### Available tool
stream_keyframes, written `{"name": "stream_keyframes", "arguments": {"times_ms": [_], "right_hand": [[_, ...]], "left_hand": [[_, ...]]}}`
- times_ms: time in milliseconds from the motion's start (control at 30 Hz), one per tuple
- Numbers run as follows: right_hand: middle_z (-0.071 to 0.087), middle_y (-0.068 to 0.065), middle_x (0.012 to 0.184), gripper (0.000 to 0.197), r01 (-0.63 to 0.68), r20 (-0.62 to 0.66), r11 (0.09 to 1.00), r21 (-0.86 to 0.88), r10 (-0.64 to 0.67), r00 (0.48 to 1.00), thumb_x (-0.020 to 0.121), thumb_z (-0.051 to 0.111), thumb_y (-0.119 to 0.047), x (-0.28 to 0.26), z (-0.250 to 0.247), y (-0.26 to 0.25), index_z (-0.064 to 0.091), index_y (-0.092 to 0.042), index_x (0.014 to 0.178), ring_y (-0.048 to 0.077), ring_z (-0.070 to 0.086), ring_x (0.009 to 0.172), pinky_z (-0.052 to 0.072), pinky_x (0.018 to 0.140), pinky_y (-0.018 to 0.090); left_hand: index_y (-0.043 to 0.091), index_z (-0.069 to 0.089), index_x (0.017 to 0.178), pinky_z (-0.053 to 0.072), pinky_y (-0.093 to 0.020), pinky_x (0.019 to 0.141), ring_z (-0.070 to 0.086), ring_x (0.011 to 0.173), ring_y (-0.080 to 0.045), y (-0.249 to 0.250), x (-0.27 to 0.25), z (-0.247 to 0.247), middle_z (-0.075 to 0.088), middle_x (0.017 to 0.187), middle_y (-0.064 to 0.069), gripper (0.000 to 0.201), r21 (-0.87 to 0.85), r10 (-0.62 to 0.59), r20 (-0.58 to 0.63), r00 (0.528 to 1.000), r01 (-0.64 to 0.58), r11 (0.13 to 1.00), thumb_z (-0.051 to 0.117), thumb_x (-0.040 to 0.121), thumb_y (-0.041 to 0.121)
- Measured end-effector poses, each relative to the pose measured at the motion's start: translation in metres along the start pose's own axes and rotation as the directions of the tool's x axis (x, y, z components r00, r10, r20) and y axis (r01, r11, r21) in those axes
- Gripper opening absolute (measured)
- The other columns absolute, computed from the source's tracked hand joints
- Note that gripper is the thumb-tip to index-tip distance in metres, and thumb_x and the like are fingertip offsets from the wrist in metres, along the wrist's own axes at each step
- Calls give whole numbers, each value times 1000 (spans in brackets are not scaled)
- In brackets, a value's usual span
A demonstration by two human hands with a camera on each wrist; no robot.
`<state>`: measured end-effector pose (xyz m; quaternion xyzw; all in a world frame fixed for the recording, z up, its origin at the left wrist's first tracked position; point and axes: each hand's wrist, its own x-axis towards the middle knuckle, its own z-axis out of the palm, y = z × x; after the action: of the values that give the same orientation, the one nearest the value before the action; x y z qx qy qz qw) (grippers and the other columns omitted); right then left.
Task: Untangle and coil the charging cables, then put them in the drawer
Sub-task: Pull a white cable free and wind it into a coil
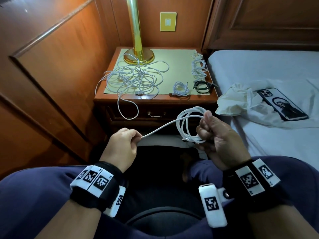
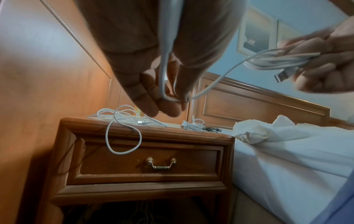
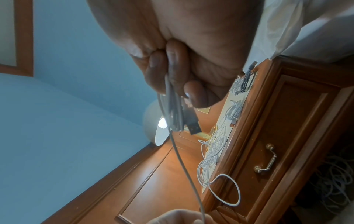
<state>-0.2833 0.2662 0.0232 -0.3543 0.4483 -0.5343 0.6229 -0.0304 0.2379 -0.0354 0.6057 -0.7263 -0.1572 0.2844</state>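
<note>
The white charging cable [image 1: 189,125] is held between both hands in front of the closed drawer [image 2: 151,163]. Its wound part hangs as a bunch of round loops from the fingers [image 1: 204,130] of the right hand [image 1: 219,140], which are clenched around the gathered strands, probably so the turns stay stacked and cannot spring apart. A metal USB plug [image 2: 281,77] pokes out just below those fingers. From the loops one straight run of cord crosses to the left hand [image 1: 123,144], whose thumb and fingertips [image 2: 153,104] pinch it. Kept taut like this, the free length can likely be fed turn by turn without kinking. In the left wrist view the cord bends sharply at that pinch and runs back along the palm.

The cord is thin, smooth and rubbery-looking, stiff enough to hold open circles. Beyond the fingertips, on the counter [image 1: 156,99], a loose tangle of white cables [image 1: 136,78] sprawls over a pale mat, and one loop [image 1: 128,107] droops over the front edge across the drawer face. Farther right, near the bed [image 1: 262,69], lie small finished coils [image 1: 181,88], one of them dark [image 1: 202,86], apparently set aside until the drawer is opened. The drawer front is glossy brown wood with a brass bail handle [image 2: 161,164].
</note>
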Motion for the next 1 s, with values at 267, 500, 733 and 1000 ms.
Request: {"name": "stream_keyframes", "arguments": {"times_ms": [267,500,733,1000], "right_hand": [[28,-6,56,33,51,-93,998,23,-49,994,103,38,-21,3,-2,2,41,-19,70,7,26,44,24,53,29],[41,-4,59,18,141,8,970,-196,-143,990,91,43,-26,4,2,13,44,-15,77,9,34,50,28,52,27],[60,5,69,28,213,93,879,-426,-192,977,100,43,-24,5,4,24,54,-22,74,2,45,52,37,56,13],[65,-2,64,28,164,167,731,-662,-69,984,98,48,-26,2,6,32,62,-16,75,8,58,61,46,67,29]], "left_hand": [[31,67,75,30,-33,82,63,70,-16,15,-17,14,60,72,12,25,386,98,128,987,-140,912,79,69,10],[34,67,75,29,-39,91,64,73,-12,18,-26,21,60,69,17,32,382,343,227,911,-407,829,77,53,13],[37,63,96,26,-28,94,60,91,-6,35,-27,6,64,89,20,20,114,391,328,860,-447,887,64,82,24],[12,70,104,46,-21,91,58,98,-15,45,-23,-1,64,102,6,21,-158,543,74,837,-527,835,54,95,2]]}}
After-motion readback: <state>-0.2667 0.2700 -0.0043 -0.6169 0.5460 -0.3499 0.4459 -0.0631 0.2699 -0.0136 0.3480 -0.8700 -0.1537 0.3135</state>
